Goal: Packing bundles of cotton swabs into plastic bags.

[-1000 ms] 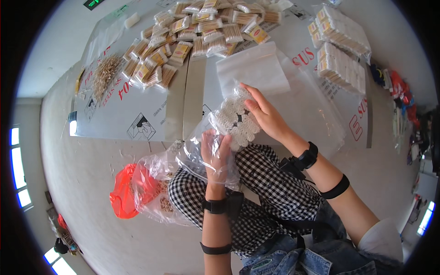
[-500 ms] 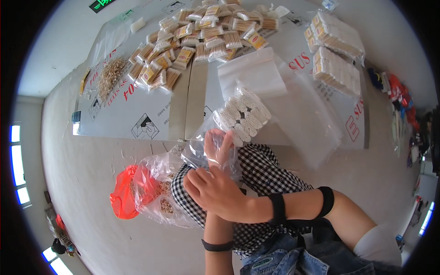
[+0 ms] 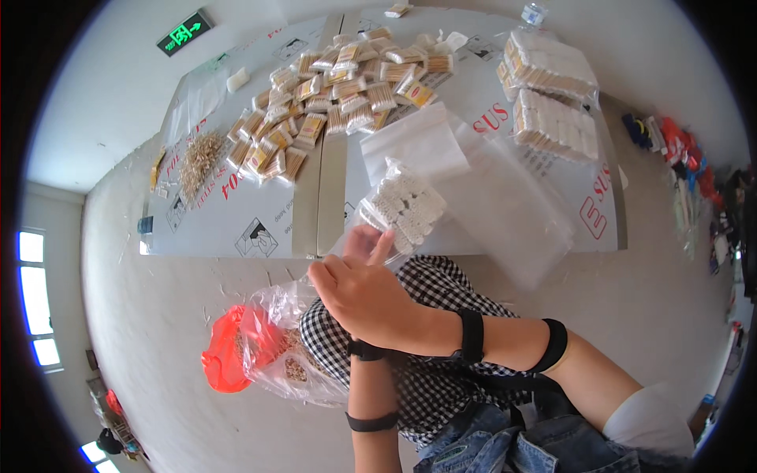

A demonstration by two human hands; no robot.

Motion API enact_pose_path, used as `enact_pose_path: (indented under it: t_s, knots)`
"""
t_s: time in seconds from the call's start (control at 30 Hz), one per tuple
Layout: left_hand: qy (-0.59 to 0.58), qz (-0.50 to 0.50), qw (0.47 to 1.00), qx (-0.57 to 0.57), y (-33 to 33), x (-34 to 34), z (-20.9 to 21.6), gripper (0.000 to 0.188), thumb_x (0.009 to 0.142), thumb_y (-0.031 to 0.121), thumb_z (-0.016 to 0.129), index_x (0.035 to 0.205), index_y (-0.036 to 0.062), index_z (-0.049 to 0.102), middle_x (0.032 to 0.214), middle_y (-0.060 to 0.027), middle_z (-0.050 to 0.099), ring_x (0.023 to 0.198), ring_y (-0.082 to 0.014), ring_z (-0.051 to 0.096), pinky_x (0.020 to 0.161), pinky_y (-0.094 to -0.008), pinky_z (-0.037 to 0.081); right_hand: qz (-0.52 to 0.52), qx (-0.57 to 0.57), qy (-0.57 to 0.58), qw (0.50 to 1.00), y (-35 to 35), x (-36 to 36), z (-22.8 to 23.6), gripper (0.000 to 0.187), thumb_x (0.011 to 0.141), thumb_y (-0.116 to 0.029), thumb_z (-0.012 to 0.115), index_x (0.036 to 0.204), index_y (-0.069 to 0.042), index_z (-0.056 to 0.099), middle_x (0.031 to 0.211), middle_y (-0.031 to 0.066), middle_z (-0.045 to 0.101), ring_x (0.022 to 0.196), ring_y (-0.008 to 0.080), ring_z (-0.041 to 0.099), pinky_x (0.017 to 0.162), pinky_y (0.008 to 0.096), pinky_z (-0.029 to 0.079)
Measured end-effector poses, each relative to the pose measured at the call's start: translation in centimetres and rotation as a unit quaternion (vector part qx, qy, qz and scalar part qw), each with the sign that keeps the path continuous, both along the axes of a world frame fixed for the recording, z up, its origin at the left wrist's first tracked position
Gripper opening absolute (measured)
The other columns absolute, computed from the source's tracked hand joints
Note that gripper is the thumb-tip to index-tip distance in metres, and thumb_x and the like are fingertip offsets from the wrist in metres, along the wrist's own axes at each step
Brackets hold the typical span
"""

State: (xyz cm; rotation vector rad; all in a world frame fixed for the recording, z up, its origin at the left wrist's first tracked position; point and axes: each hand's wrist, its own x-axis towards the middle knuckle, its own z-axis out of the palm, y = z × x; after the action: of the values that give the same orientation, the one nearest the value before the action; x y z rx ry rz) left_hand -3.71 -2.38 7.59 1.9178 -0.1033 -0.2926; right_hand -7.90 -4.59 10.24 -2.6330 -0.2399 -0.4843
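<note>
The right hand [image 3: 364,296] is now crossing over in front of the body, well away from the spot at 1 o'clock where it was touching the clear bag of cotton swabs [image 3: 404,206] a second ago. It is lying over the left hand [image 3: 364,244], covering most of it; only a few left fingers [image 3: 382,246] are showing above the right knuckles, pressing on the lower edge of the bag. The right fingers are curling loosely; whether they are gripping anything cannot be told.

The bag is sitting at 12 o'clock from the hands, at the near edge of the flattened cardboard sheet [image 3: 236,221]. It is thin, glossy, crinkled film, bulging with rows of white, rounded swab tips.

At 9 o'clock from the hands, a larger crumpled transparent bag [image 3: 276,347] is resting against the checked shirt, beside an orange plastic bag [image 3: 225,363].

Flat, frosted plastic sleeves [image 3: 473,181] are lying at 2 o'clock. Farther off at 12 o'clock, small packs of tan-stemmed swabs [image 3: 331,102] are spreading in a loose heap, and two blocky wrapped bundles [image 3: 552,102] are lying at 1 o'clock.
</note>
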Motion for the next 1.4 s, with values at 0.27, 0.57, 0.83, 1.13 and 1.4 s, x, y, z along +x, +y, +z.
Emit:
enact_pose_path:
  t_s: [0.27,0.57,0.83,1.13,1.4]
  knots:
    - [-0.058,-0.069,0.979,0.185,0.1,2.1,6.2,0.025,0.084,0.019,0.071,0.099,0.0041,0.057,0.081,-0.0130,0.062,0.074,-0.0289,0.062,0.070,-0.0355,0.048,0.011,0.442,0.027,0.897,-9.7,1.1,6.4,0.009,0.096,-0.009,0.056,0.100,-0.004,0.049,0.081,0.0039,0.056,0.068,0.0174,0.058,0.061,0.0323,0.052]
    - [-0.074,-0.205,0.917,0.336,-3.9,4.5,1.4,0.021,0.078,0.019,0.069,0.088,0.0028,0.060,0.085,-0.0171,0.066,0.087,-0.0373,0.063,0.073,-0.0435,0.048,-0.001,0.612,0.164,0.774,-19.4,1.3,0.4,0.009,0.098,-0.012,0.059,0.099,-0.005,0.053,0.091,0.0017,0.062,0.072,0.0084,0.059,0.062,0.0263,0.051]
    - [-0.134,-0.160,0.942,0.262,-3.6,1.8,7.7,0.024,0.075,0.013,0.075,0.089,-0.0003,0.060,0.077,-0.0136,0.064,0.076,-0.0333,0.061,0.072,-0.0417,0.049,-0.099,0.199,0.001,0.975,-30.3,20.2,-11.1,0.046,0.084,-0.027,0.074,0.116,0.002,0.056,0.114,0.0216,0.063,0.110,0.0348,0.061,0.094,0.0411,0.048]
    - [-0.172,0.079,0.941,0.280,1.4,-1.4,8.3,0.061,0.072,0.016,0.082,0.124,0.0045,0.052,0.100,-0.0097,0.060,0.091,-0.0241,0.060,0.078,-0.0367,0.049,-0.125,0.068,0.175,0.974,-30.0,25.6,-12.5,0.042,0.078,-0.032,0.074,0.109,-0.005,0.063,0.109,0.0161,0.068,0.104,0.0327,0.064,0.087,0.0427,0.049]
    - [0.012,0.144,0.986,0.087,2.7,-2.5,7.5,0.033,0.087,0.009,0.070,0.116,0.0021,0.055,0.065,-0.0047,0.056,0.057,-0.0159,0.055,0.056,-0.0286,0.044,0.209,0.334,0.054,0.918,-20.2,12.2,6.6,0.017,0.087,-0.006,0.071,0.097,-0.003,0.058,0.093,0.0002,0.062,0.090,0.0112,0.062,0.078,0.0251,0.050]
